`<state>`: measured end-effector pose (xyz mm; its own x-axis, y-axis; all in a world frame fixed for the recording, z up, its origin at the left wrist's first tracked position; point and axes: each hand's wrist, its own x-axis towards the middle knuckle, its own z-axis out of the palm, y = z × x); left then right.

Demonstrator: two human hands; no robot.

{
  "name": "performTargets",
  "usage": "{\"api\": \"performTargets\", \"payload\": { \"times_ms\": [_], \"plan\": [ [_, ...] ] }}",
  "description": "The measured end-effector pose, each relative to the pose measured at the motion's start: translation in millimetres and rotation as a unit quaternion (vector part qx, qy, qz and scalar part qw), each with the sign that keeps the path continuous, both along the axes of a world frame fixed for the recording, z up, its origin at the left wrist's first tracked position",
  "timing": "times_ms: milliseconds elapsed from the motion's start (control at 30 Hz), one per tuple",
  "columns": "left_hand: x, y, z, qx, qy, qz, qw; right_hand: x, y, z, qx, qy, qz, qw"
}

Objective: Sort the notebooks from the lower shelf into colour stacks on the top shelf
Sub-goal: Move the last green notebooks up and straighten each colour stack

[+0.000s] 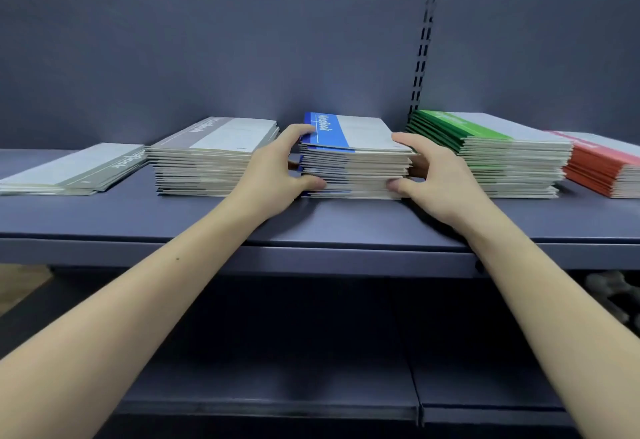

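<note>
Gripping the blue stack from both sides near the middle of the top shelf: left hand curling round its left edge, thumb at the base, fingers on the top cover; right hand clasping the right edge likewise. Sitting alongside, toward the left end, a grey stack and a low sage stack; toward the right end, a green stack and a red stack.
</note>
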<state>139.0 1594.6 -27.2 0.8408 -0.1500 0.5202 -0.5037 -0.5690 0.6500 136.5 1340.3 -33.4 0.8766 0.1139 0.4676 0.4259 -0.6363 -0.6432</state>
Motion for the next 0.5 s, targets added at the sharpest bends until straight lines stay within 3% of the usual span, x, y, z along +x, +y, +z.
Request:
{"api": "performTargets", "payload": {
  "times_ms": [500],
  "plan": [
    [-1.5,-4.4,-0.7,-0.014,-0.015,0.02,1.0,1.0,2.7,0.4,0.02,-0.013,-0.005,1.0]
  ]
}}
